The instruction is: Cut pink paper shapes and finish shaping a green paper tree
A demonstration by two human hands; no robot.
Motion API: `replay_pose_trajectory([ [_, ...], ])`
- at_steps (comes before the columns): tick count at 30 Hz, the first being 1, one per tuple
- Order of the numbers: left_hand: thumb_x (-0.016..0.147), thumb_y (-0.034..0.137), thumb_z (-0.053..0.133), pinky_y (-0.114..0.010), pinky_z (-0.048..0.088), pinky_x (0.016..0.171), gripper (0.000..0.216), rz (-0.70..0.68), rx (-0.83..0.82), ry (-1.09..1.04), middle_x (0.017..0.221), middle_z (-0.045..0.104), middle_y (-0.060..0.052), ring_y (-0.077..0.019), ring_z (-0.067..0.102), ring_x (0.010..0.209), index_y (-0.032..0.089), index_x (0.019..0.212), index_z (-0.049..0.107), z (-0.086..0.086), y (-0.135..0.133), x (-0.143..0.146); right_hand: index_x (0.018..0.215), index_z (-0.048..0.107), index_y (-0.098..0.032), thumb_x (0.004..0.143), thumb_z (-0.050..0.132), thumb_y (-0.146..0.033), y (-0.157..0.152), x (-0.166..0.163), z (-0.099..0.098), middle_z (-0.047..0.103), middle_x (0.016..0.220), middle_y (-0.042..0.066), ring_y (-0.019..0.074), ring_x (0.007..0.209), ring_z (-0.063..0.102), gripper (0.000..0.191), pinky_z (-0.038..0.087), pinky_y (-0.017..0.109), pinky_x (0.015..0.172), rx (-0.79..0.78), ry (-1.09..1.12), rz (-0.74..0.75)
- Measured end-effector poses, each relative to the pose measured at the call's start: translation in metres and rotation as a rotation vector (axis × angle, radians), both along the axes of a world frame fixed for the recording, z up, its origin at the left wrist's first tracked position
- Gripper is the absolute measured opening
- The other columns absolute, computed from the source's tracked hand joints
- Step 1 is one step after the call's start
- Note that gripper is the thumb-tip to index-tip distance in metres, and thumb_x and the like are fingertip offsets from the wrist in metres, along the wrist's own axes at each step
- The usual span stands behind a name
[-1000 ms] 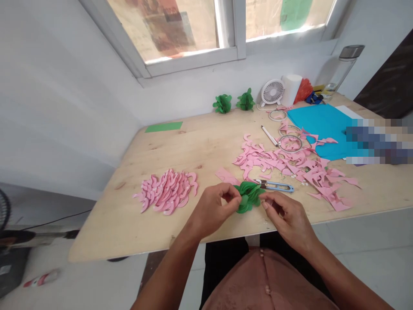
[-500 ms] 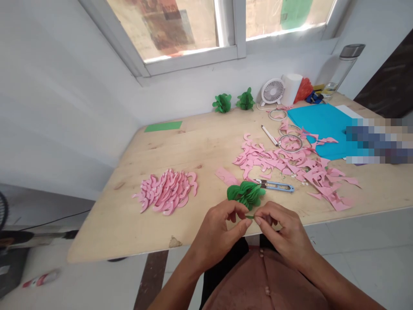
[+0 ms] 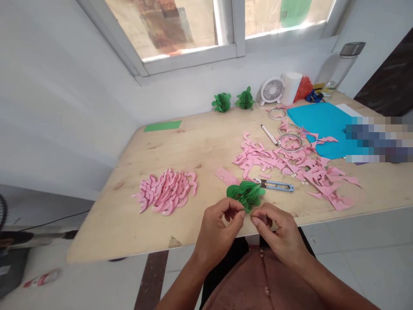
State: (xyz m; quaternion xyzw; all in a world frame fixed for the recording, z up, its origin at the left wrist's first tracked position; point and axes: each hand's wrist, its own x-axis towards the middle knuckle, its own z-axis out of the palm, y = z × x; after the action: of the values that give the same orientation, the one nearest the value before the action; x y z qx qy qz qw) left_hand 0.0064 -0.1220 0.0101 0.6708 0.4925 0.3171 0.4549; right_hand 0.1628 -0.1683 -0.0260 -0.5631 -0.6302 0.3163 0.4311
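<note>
A green folded-paper flower lies on the wooden table near its front edge. Just in front of it, my left hand and my right hand meet at the fingertips. Both are pinched on a small green piece at the flower's near edge; whether that piece is joined to the flower I cannot tell. A blue-handled thread snipper lies right of the flower. A heap of cut pink paper petals sits to the left.
Pink paper scraps spread across the right, with metal rings, a pen and a blue sheet. At the back stand two green paper flowers, a small white fan, a bottle and a green strip.
A second ago both hands held the green flower up between them. The flower now rests on the table, and the hands have drawn back toward me, pinching together at its near edge.
</note>
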Motion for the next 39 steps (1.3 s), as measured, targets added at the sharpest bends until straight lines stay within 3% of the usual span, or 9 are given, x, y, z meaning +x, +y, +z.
replay_pose_trajectory([
  [5, 0.076, 0.016, 0.054, -0.024, 0.041, 0.061, 0.007, 0.04, 0.187, 0.14, 0.067, 0.06, 0.001, -0.0111, 0.051, 0.063, 0.018, 0.074, 0.061, 0.0, 0.013, -0.004, 0.084, 0.062, -0.019, 0.088, 0.049, -0.023, 0.004, 0.009, -0.007, 0.059, 0.072, 0.0, 0.0122, 0.063, 0.051, 0.014, 0.039, 0.023, 0.059, 0.002, -0.036, -0.048],
  [18, 0.076, 0.011, 0.052, -0.031, 0.041, 0.066, 0.009, -0.054, 0.449, 0.5, 0.071, 0.062, -0.002, -0.0176, 0.054, 0.073, 0.017, 0.071, 0.058, -0.005, 0.027, 0.014, 0.085, 0.061, -0.018, 0.088, 0.048, -0.021, 0.007, 0.015, -0.015, 0.059, 0.073, 0.001, 0.0132, 0.067, 0.053, 0.014, 0.039, 0.024, 0.062, 0.017, -0.111, -0.072],
  [28, 0.078, 0.014, 0.052, -0.034, 0.038, 0.068, 0.01, -0.085, 0.547, 0.673, 0.076, 0.061, -0.004, -0.0198, 0.051, 0.076, 0.018, 0.07, 0.056, -0.014, 0.028, 0.021, 0.085, 0.061, -0.018, 0.088, 0.047, -0.02, 0.008, 0.016, -0.017, 0.06, 0.073, 0.001, 0.0137, 0.067, 0.054, 0.014, 0.04, 0.025, 0.062, 0.024, -0.131, -0.057],
  [39, 0.078, 0.013, 0.051, -0.034, 0.038, 0.069, 0.011, -0.074, 0.563, 0.673, 0.076, 0.061, -0.004, -0.0199, 0.052, 0.076, 0.019, 0.071, 0.057, -0.017, 0.03, 0.022, 0.084, 0.061, -0.019, 0.088, 0.045, -0.021, 0.008, 0.017, -0.017, 0.061, 0.07, 0.002, 0.0145, 0.063, 0.056, 0.016, 0.042, 0.026, 0.06, 0.056, -0.158, -0.065],
])
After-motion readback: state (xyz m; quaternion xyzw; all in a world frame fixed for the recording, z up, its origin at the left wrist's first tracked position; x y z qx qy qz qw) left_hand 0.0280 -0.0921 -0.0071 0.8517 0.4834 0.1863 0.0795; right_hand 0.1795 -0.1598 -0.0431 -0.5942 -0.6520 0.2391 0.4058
